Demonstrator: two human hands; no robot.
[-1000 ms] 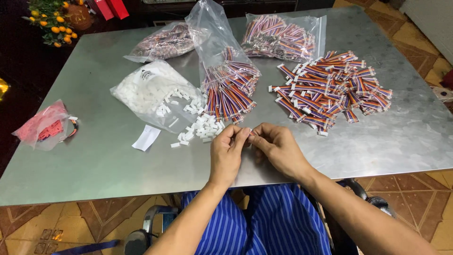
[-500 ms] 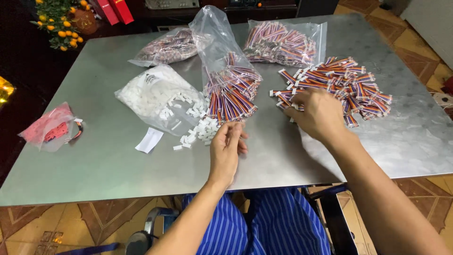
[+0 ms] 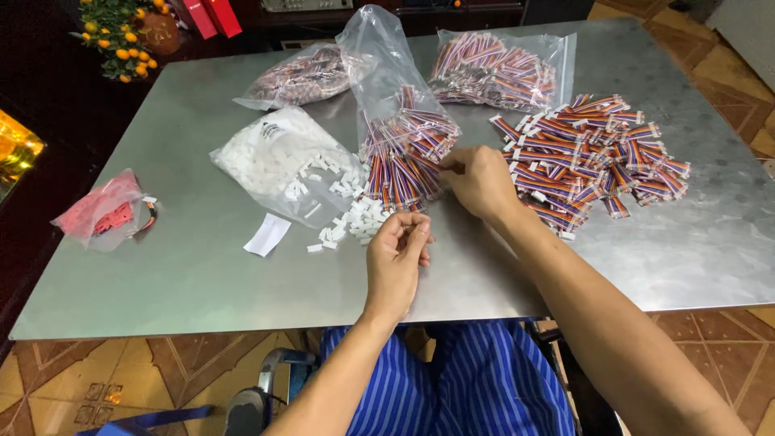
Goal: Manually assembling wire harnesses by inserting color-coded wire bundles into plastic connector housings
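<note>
Head view looks down on a grey metal table standing on a patterned tile floor, with a potted plant bearing orange fruit at the upper left of the frame. Upper centre, an open clear bag holds striped wire bundles that spill toward the middle. Two more clear bags of wires lie behind it, one to its left and one to its right. Left of centre, a clear bag of white connectors has loose white pieces scattered before it, beside a white paper slip. A small red pouch lies at the far left. A loose heap of wire bundles covers the right side.

Right hand reaches to the open bag's mouth, fingertips pinching a wire bundle there. Left hand hovers near the loose connectors with fingers curled together; whether it holds anything cannot be told.
</note>
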